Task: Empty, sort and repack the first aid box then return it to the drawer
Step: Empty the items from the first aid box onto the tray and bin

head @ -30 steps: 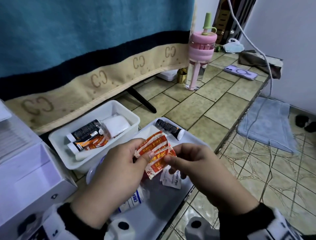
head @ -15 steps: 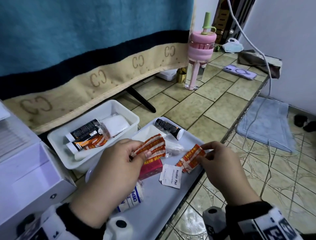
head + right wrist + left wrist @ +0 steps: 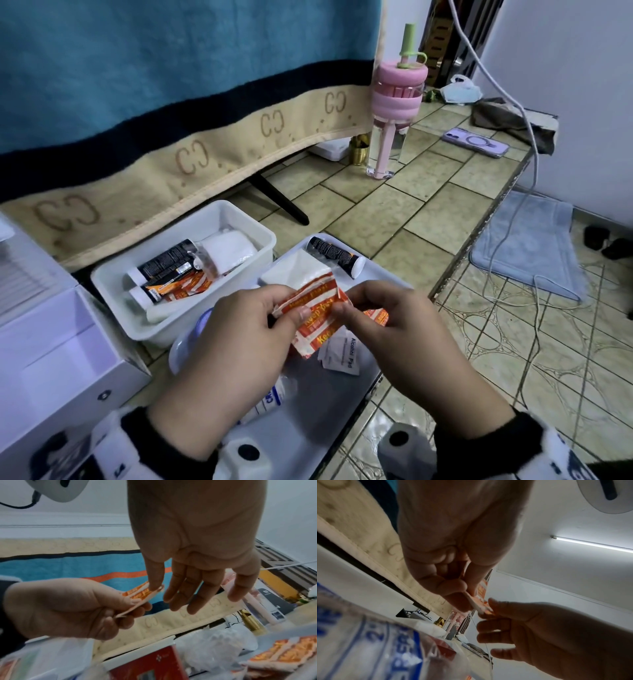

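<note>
Surface [image 3: 394,212]: box [image 3: 247,218] sitting back-left, part-filled w/ tubes; tray [image 3: 318,421] in front. L hand [image 3: 236,329] still pinching plasters [image 3: 317,318] over tray. R hand [image 3: 387,325], after laying single plaster [image 3: 378,316] on tray, returning, pinching next one. Sorting ongoing.

left hand [image 3: 68,608] pinching orange plasters [image 3: 137,594], right hand [image 3: 197,545] thumb on their end

"Alcohol Pad" on sachet [image 3: 342,353]; "Keep" on plaster wrappers [image 3: 313,322]; "CC" on towel [image 3: 191,157]
</note>
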The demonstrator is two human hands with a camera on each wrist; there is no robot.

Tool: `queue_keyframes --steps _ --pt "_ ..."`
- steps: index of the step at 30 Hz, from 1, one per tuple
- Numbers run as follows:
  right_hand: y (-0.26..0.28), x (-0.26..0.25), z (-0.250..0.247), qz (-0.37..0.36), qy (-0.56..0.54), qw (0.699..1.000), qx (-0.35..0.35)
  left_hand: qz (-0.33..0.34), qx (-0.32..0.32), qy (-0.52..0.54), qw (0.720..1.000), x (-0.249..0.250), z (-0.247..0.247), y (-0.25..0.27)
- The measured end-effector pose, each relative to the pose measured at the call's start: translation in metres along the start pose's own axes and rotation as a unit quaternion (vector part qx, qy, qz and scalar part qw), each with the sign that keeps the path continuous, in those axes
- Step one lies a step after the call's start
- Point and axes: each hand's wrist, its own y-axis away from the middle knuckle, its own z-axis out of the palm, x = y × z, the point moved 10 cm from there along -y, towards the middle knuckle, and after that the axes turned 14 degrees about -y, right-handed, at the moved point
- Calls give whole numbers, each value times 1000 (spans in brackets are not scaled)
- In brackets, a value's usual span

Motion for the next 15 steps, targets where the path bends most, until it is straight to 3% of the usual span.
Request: queue_keyframes --steps 3,7,12,15 --pt "-4 2 -11 -10 60 997 43 9 10 34 999 4 -2 0" --pt "-11 25 -52 43 137 982 126 -6 29 90 996 -2 -10 -1" --pt "-17 40 -60 77 219 963 136 5 50 -34 998 -3 -11 -1" --pt "-15 36 -56 65 267 951 145 9 46 -27 999 -1 -9 -1"
